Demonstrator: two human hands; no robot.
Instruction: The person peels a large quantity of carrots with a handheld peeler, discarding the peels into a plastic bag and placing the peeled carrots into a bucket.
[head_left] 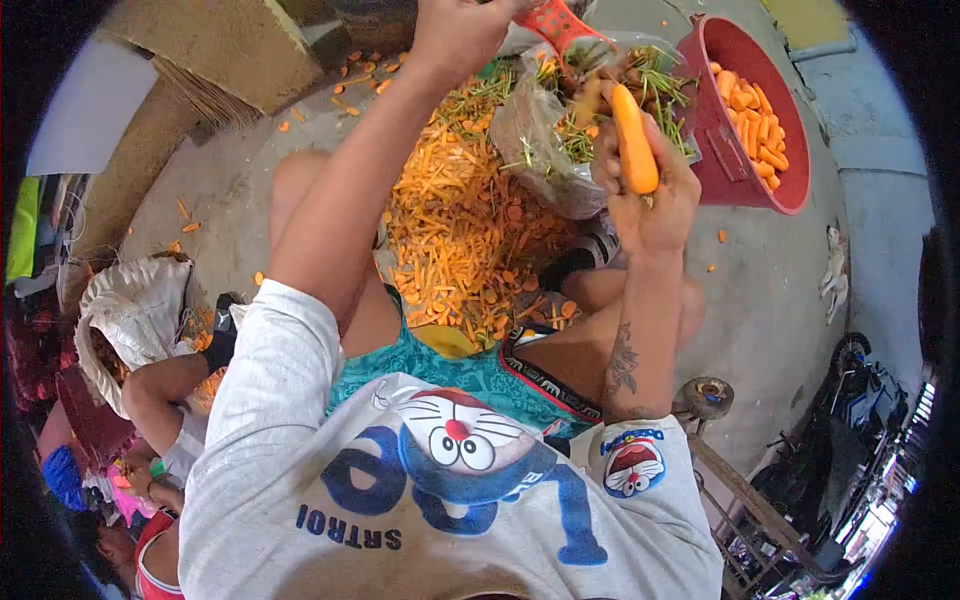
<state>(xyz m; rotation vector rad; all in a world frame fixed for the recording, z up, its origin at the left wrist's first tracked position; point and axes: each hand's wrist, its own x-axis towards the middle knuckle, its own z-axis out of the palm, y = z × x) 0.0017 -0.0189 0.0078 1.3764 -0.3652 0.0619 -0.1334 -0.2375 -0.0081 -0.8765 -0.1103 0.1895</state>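
My right hand (655,195) is closed around a smooth, peeled orange carrot (632,135), which points up and slightly left. At the top edge, my left hand (465,35) grips a red-orange tool with holes in it (565,30); its fingers are partly cut off by the frame. Beneath and beyond the hands is a clear plastic bag (535,130) with green stems and scraps inside. A big heap of orange peelings and slices (455,220) lies on the floor between my legs.
At the upper right, a red tub (700,130) holds several peeled carrots (755,120). Cardboard (220,50) stands at the upper left, and a white sack (135,310) at the left. Other people (165,540) sit at the lower left. A motorcycle (850,410) and a metal frame (745,480) are at the right.
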